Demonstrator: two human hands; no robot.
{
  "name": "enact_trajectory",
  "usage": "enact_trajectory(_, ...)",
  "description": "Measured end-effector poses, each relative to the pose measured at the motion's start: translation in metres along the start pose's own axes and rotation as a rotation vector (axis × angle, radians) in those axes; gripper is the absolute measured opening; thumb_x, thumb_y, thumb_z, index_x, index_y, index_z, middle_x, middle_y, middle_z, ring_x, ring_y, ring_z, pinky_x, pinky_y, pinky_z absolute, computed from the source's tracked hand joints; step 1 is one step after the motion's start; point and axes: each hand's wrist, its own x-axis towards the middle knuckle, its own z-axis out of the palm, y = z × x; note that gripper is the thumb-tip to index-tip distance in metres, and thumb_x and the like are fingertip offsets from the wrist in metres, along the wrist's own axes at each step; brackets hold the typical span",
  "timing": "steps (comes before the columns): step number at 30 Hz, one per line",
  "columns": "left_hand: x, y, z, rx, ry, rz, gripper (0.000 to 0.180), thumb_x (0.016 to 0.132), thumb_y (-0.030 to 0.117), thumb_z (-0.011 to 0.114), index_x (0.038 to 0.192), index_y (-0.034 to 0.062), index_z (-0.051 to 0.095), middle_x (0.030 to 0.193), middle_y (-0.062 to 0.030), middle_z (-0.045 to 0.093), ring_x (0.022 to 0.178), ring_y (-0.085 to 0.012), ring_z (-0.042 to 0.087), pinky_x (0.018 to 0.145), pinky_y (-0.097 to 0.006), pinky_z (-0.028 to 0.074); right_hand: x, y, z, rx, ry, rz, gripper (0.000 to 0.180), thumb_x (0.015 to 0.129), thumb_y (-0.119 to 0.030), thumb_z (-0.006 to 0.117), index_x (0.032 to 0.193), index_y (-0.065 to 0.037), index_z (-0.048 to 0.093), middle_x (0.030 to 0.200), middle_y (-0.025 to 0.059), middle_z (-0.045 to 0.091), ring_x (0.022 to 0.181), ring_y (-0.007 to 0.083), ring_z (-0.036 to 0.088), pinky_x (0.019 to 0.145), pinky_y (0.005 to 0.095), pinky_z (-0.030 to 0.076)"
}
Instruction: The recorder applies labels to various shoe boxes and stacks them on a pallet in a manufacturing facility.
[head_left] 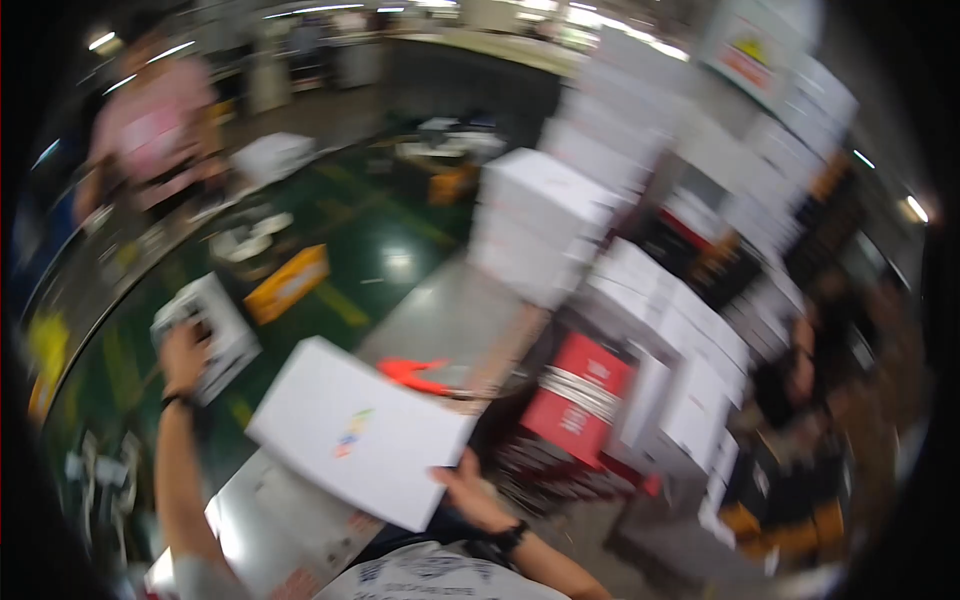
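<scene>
My right hand [478, 498] grips the near right corner of a large white box [350, 425] with a small multicoloured print on top. This box is tilted in front of my body, over the metal table edge. My left hand [184, 352] reaches far out to the left, its fingers bent over the end of a smaller white box [228, 345] on the green belt [390, 262]. Motion blurs the fingers of that hand. Beyond the large box, orange-red handled scissors or pliers [415, 376] lie on the metal surface.
Stacked white boxes [545, 225] stand ahead and to the right. Nearer on the right is an open carton with a red box [578, 400]. A yellow-orange block [288, 284] and white parts sit on the belt. A person in pink [160, 130] stands across it.
</scene>
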Motion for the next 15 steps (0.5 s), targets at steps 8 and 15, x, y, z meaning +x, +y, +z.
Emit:
enact_trajectory(8,-0.023,-0.038,0.094,-0.022,-0.375,0.207,0.051,0.080,-0.002,0.059,0.130,-0.0023,0.045,0.136,-0.0234,0.045,0.130,-0.0410,0.038,0.109,-0.049,0.028,0.010,0.002,0.000,0.200,-0.155,0.145,0.109,0.083,-0.057,0.066,0.151,-0.011,-0.006,0.130,0.0201,0.043,0.118,0.0264,0.048,0.087,0.0446,0.049)
enact_trajectory(15,-0.015,-0.006,0.050,0.084,-0.463,0.135,0.053,0.094,0.036,0.058,0.125,-0.0062,0.052,0.122,-0.0270,0.056,0.116,-0.0384,0.052,0.100,-0.041,0.040,0.008,-0.002,0.004,0.159,-0.156,0.122,0.115,0.079,-0.063,0.066,0.151,-0.012,-0.008,0.145,0.0204,0.030,0.129,0.0331,0.040,0.091,0.0538,0.046)
